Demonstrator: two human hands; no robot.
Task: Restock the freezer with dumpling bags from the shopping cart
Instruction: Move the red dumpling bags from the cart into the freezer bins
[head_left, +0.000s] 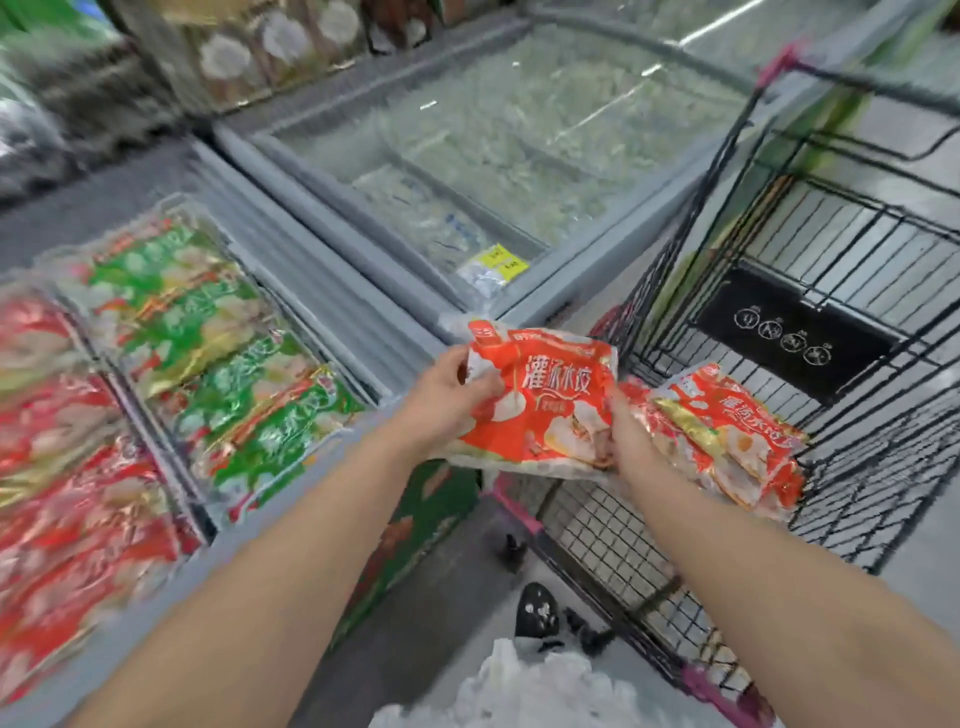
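- My left thumb (485, 387) lies across the front of the orange-red dumpling bag (550, 410). The other fingers are tucked behind its left edge, so the left hand (447, 400) pinches the bag there.
- My right hand (621, 423) meets the bag's right edge. Most of its fingers are hidden behind the plastic, but they appear wrapped around that side — a grasp, as far as I can see.
- The bag hangs in the air between both hands, face up with its printed front toward me. It sits over the near corner of the shopping cart (831, 249), just beside the corner of the open freezer (332, 312).
- More orange-red bags (727, 441) lie stacked in the cart's basket, just right of my right wrist and touching one another.
- A black placard (789, 338) hangs on the cart's inner wire wall.
- In the freezer to my left, green bags (223, 358) fill the nearer compartment and red bags (67, 467) fill the one beyond the divider; both are blurred.
- Beyond the cart stands a second freezer (519, 135) under a glass lid — a yellow price tag (501, 260) sits at its near corner.
- A white plastic bag (545, 680) is bunched low at the bottom edge, between my forearms.
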